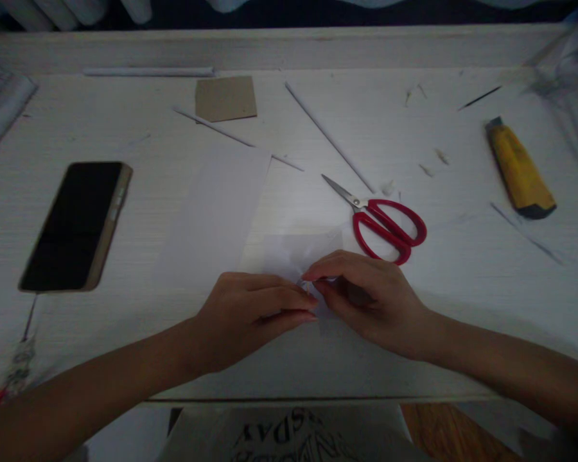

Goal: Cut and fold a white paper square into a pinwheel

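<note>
Near the front of the table my left hand (255, 311) and my right hand (373, 298) meet fingertip to fingertip. Both are closed in a pinch on a crumpled bit of thin white paper (289, 253), whose pale part spreads out behind the fingers. A tiny light strand shows between the fingertips, too small to name. Just behind my right hand lie red-handled scissors (390, 228), blades slightly apart and pointing to the back left. To the left of the hands a larger white paper sheet (216, 205) rests flat.
A black-screened phone (74, 224) lies at the left, with a charm on its strap. Thin paper rolls (327, 135) and a cardboard piece (226, 98) lie toward the back. On the right are a yellow-and-black cutter (520, 170), a thin dark stick (480, 97) and small scraps.
</note>
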`<state>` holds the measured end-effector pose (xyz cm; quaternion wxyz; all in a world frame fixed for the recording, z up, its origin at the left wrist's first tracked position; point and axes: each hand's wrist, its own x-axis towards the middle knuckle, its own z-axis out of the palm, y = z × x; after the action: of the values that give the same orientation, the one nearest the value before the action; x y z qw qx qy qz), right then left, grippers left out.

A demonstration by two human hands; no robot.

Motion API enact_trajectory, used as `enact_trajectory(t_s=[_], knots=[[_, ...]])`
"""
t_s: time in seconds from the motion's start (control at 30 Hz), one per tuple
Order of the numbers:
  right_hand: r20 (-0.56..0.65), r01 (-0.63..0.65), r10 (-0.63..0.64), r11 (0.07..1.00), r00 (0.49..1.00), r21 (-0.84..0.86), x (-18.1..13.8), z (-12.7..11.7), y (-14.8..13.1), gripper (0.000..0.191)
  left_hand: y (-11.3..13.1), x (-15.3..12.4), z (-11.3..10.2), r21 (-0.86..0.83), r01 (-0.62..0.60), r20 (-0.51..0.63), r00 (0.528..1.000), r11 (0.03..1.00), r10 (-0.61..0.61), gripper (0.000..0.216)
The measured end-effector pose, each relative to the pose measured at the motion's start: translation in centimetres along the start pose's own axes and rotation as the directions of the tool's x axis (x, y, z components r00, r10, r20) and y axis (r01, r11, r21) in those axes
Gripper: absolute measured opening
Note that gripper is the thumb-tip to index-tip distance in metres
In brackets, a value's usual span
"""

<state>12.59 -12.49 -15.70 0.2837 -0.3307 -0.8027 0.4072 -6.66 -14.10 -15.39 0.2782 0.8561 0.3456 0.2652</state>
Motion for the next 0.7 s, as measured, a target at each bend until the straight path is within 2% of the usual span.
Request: enact_trajectory(t_s=[0.3,0.7], knots=[[-0.008,0.016,-0.016,1.000,1.000,-0.018,-0.08,0.17,-0.24,0.021,0.01,-0.21,0.04,0.085,-0.067,-0.007,0.998,0.994,0.067,0.011],[-0.006,-0.032,0.032,0.998,0.999,-0.057,-0.08,0.06,-0.61,0.022,0.05,-0.21,0.19,0.096,-0.076,-0.011,0.997,0.992,0.077,0.010]])
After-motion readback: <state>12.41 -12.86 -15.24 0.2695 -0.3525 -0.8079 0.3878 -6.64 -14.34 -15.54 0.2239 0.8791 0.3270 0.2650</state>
